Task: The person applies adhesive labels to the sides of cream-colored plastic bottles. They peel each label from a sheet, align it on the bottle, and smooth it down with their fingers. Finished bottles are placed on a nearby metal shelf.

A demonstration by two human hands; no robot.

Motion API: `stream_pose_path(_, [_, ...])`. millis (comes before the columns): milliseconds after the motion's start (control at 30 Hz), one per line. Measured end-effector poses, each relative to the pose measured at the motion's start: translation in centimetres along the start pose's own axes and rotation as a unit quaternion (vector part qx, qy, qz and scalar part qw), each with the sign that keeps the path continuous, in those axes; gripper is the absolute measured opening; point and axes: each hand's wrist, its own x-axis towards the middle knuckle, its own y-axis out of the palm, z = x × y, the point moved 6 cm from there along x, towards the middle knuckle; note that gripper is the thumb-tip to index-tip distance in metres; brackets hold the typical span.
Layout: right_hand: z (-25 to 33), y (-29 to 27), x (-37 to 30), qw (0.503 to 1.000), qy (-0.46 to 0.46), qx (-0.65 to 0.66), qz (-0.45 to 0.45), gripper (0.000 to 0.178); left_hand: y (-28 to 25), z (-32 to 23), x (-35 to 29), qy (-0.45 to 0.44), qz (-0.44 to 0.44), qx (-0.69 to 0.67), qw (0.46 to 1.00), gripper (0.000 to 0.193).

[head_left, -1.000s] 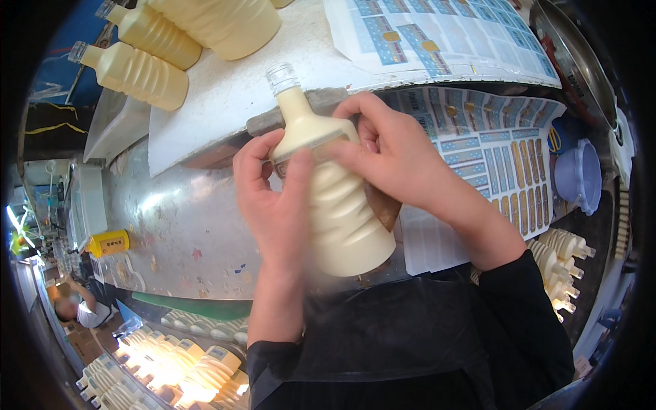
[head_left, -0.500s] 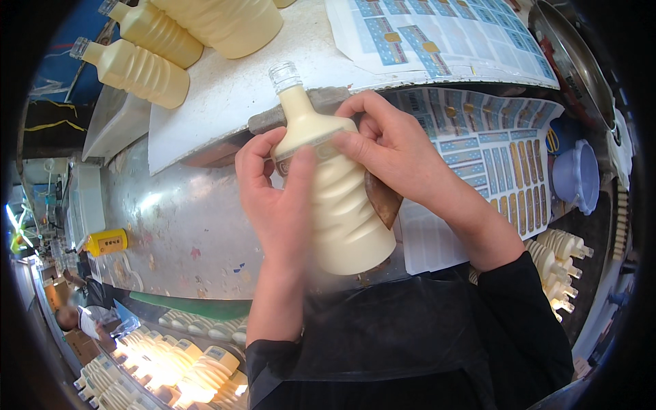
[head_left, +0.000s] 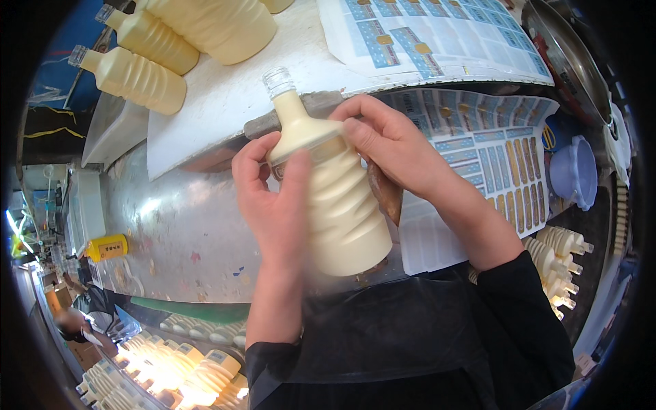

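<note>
Item: ribbed plastic bottle (head_left: 338, 205), cream-coloured liquid, full | Cap: clear, screwed on, pointing away and slightly left | Pose: tilted, held above metal counter edge | Neck band: pale label strip at shoulder | Base: toward the person, blurred.

Left hand (head_left: 273, 198) curled, thumb up; right hand (head_left: 389, 147) fingers pressed flat, both gripping.

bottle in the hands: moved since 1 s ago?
No. The bottle keeps its place against the label sheets; both hands still grip it.
</note>
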Motion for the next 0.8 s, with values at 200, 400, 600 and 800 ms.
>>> stream_pose_path(200, [0.2,0.2,-0.4,0.997,0.050,-0.051,0.009,0.020,0.1,0.2,0.0,0.004,0.002,-0.007,1.000,0.034])
stream_pose_path(400, [0.4,0.3,-0.4,0.997,0.042,-0.059,-0.002,0.018,0.1,0.0,0.0,0.002,0.003,-0.006,1.000,0.034])
stream_pose_path(600, [0.5,0.2,-0.5,0.998,0.043,-0.055,-0.004,0.019,0.2,0.0,0.1,0.006,0.011,-0.018,1.000,0.034])
stream_pose_path(800, [1.8,-3.4,-0.5,0.994,0.034,0.084,-0.064,0.023,0.1,0.2,-0.1,-0.044,0.018,-0.069,0.996,0.035])
